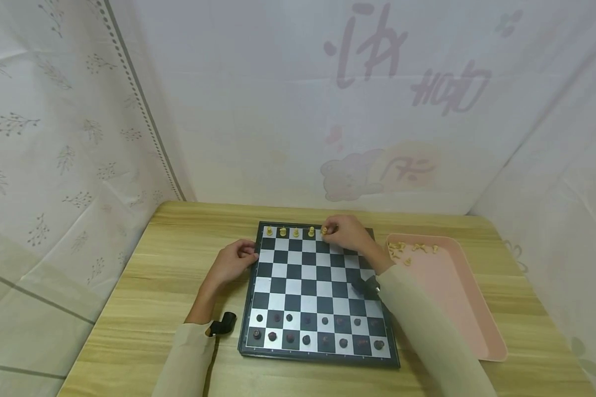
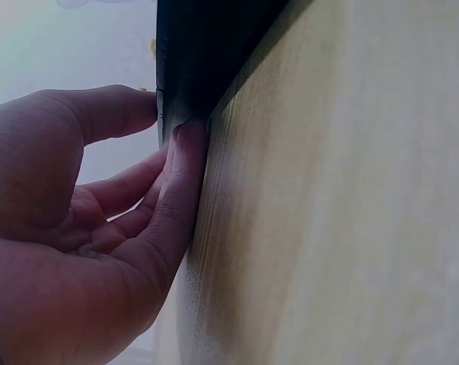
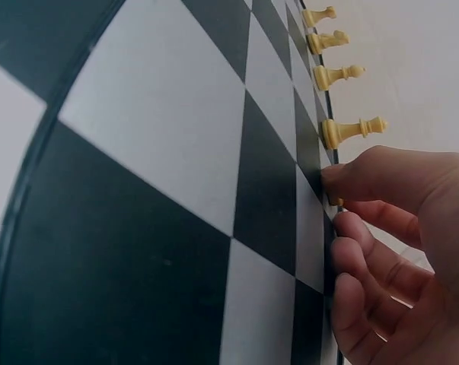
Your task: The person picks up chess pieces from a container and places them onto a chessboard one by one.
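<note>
A magnetic-looking black-and-white chessboard [image 1: 294, 272] lies on the wooden table. My right hand [image 1: 346, 231] is at its far edge, thumb and fingertips pinching a pale yellow chess piece [image 1: 324, 230]; in the right wrist view the fingers hide most of that piece. Left of it in the far row stand several yellow pieces, the nearest a tall one with a crown-like top [image 3: 355, 131]. My left hand [image 1: 232, 261] grips the board's left edge, thumb at the upper rim and other fingers low against the side [image 2: 187, 84]. Dark pieces [image 1: 306, 339] fill two rows at the near end.
To the right of the board sits a pink tray [image 1: 469, 309], with several yellow chess pieces [image 1: 419, 247] lying in its far end. My right forearm passes over the board's right side. Patterned white cloth [image 1: 258, 110] hangs behind the wooden table [image 1: 179, 275].
</note>
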Motion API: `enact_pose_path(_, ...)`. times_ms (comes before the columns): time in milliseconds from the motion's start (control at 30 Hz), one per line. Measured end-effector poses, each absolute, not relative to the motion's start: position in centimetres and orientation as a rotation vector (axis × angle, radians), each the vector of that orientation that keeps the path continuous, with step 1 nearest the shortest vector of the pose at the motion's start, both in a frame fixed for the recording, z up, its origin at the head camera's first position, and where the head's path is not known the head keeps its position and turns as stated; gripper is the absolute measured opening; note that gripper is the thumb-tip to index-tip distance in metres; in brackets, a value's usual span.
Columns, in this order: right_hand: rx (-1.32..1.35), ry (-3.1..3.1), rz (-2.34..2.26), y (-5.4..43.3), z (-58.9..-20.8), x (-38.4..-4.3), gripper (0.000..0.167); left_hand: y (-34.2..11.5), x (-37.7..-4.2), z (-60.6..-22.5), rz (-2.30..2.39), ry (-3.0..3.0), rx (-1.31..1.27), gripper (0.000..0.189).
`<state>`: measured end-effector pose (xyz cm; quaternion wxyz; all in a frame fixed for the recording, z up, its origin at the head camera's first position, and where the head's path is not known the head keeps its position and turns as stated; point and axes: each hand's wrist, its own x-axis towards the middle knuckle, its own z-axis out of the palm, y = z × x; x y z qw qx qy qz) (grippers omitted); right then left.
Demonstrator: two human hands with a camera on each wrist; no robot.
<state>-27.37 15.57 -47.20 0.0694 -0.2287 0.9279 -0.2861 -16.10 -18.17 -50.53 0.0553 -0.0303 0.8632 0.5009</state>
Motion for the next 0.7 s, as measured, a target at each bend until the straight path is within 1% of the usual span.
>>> enact_pose_path(333, -0.698, 2.769, -0.894, 17.2, -47.3, -27.2, 0.025, -18.2, -16.2, -50.6, 1.514, 2.628, -0.089, 0.039)
enact_pose_path(533, -0.654, 2.769, -0.964, 19.1, -47.0, -26.8, 0.025, -18.1, -16.0, -50.4, 1.519, 2.620, -0.086, 0.039)
enact_pose_path(700, -0.557, 2.770, -1.025, 21.0, -46.7, -26.2, 0.024, -18.0, -15.9, -50.3, 1.520, 2.616, -0.095, 0.040)
